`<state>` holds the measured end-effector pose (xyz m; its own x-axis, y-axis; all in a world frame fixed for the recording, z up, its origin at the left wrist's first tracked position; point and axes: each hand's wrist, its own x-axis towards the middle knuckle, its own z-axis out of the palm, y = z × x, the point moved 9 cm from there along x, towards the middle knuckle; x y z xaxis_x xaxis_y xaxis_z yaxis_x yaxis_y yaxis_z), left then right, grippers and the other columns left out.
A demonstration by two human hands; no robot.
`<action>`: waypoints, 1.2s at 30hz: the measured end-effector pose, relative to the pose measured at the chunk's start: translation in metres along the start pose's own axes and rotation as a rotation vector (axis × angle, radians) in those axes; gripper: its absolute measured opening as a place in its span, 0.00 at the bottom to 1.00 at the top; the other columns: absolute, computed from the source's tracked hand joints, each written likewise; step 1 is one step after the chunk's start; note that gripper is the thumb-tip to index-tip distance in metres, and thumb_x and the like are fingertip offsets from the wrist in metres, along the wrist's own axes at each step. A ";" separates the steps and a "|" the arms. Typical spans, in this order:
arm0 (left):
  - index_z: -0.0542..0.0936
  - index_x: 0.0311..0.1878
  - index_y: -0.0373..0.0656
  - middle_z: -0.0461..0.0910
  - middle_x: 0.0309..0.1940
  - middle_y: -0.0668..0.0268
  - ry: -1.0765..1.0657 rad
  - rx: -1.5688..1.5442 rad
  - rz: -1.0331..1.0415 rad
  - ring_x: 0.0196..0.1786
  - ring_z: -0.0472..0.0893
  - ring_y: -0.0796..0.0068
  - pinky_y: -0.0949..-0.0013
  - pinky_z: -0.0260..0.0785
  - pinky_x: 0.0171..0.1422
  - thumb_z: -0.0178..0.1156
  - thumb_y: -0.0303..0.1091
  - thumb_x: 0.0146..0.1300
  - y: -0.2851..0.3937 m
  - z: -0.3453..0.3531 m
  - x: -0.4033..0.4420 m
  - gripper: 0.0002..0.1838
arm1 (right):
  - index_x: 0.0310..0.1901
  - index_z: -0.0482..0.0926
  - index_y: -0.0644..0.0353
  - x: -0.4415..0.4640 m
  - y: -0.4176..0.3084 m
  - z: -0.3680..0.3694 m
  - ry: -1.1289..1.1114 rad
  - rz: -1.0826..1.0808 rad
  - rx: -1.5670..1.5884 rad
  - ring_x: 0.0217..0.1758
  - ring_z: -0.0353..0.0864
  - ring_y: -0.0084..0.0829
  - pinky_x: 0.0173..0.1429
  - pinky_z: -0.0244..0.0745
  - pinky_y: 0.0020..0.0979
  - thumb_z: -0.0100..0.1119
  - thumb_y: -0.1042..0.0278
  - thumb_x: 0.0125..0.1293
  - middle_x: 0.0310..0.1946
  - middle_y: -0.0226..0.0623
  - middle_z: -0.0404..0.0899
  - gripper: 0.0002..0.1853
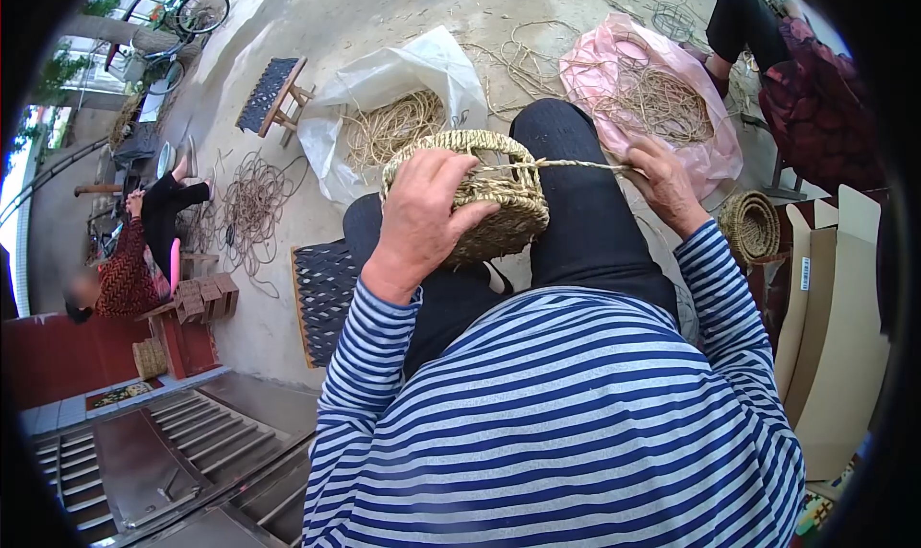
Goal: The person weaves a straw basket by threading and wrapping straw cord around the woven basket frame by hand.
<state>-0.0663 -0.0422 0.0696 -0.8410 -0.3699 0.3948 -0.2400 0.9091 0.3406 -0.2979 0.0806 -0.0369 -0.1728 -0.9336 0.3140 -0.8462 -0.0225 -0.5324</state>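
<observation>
You have the woven basket (513, 224) in front of you, at your lap between your two knees, tilted so that a densely woven face is visible. Whether its weight rests on your thigh, I cannot tell. Your left hand (422, 208) grips it at the near left part of the rim, with the thumb on one side and the fingers bent over the edge. Your right hand (664, 179) is away from the basket, to the right, and pinches the twisted strand (580, 165) between thumb and fingers. This strand runs nearly straight from the basket's right edge, so it seems to be under tension.

As I judge, the work is well advanced but not complete. The lower face looks filled with weaving, and the rim is covered with cord. However, open gaps remain visible below the rim, and I cannot tell if they should be closed or belong to the design. The strand is not yet fastened off, so at least this end is left to secure.

There is plenty of material: loose cord lies in the white bag (451, 69) and in the pink bag (600, 54). Near your right elbow are nested baskets (750, 224), which look more finished.
</observation>
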 end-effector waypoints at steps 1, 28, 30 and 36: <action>0.78 0.47 0.38 0.77 0.44 0.57 -0.077 0.006 -0.030 0.49 0.76 0.55 0.58 0.68 0.56 0.72 0.43 0.51 -0.003 0.010 0.003 0.25 | 0.36 0.77 0.63 -0.013 0.024 0.004 0.019 0.046 -0.048 0.42 0.74 0.45 0.48 0.70 0.39 0.63 0.73 0.58 0.36 0.41 0.73 0.07; 0.79 0.41 0.36 0.76 0.31 0.74 0.409 -0.858 -0.603 0.35 0.71 0.87 0.80 0.66 0.42 0.58 0.30 0.70 -0.095 0.021 -0.086 0.07 | 0.30 0.80 0.56 0.124 -0.214 0.091 -0.446 -0.937 -0.112 0.38 0.71 0.28 0.49 0.72 0.31 0.56 0.64 0.61 0.29 0.27 0.79 0.07; 0.78 0.41 0.35 0.76 0.31 0.73 0.379 -0.835 -0.644 0.36 0.72 0.87 0.79 0.66 0.42 0.57 0.30 0.71 -0.097 0.020 -0.083 0.07 | 0.33 0.80 0.58 0.131 -0.216 0.102 -0.535 -0.950 -0.125 0.40 0.74 0.30 0.48 0.76 0.32 0.55 0.66 0.64 0.29 0.30 0.79 0.07; 0.81 0.44 0.36 0.80 0.34 0.71 0.435 -0.845 -0.623 0.37 0.75 0.84 0.77 0.69 0.44 0.57 0.30 0.71 -0.102 0.019 -0.087 0.08 | 0.50 0.77 0.59 0.125 -0.219 0.096 -0.402 -1.036 -0.095 0.43 0.76 0.36 0.43 0.79 0.35 0.50 0.71 0.67 0.37 0.36 0.77 0.12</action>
<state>0.0216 -0.0990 -0.0155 -0.4101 -0.8975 0.1622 -0.0147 0.1844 0.9827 -0.0859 -0.0654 0.0430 0.8000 -0.5279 0.2852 -0.5253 -0.8459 -0.0924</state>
